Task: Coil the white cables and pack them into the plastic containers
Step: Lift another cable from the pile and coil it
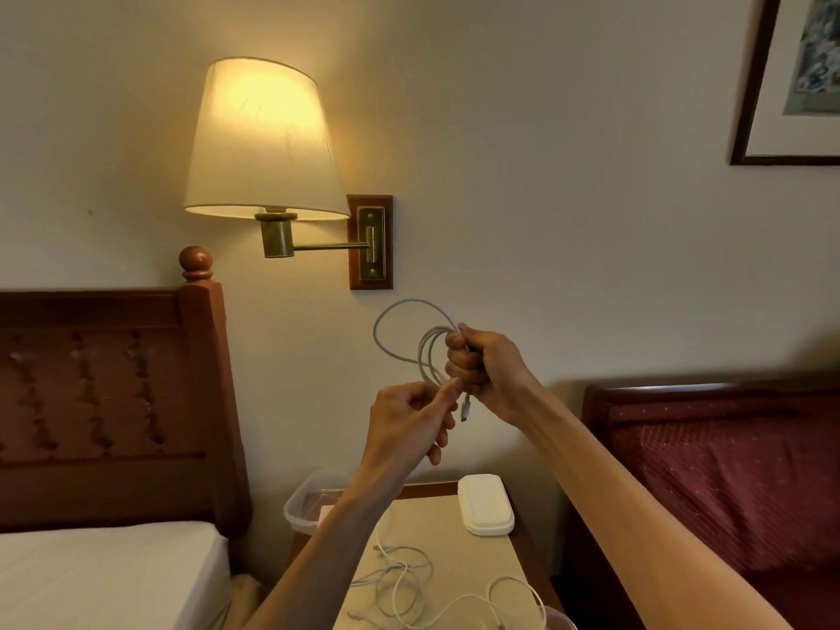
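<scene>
Loose cables [409,588] strewn across nightstand [436,516] beside lidded container [485,504]

A lit wall lamp [261,138] glows on a cream wall [545,175] between a wooden headboard [113,393] and a red-upholstered sofa [727,470].

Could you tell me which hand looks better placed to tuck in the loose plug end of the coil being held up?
Probably the left hand: it pinches the cable right beside the dangling plug. The right hand is clenched around the gathered coil, keeping the loops together.
</scene>
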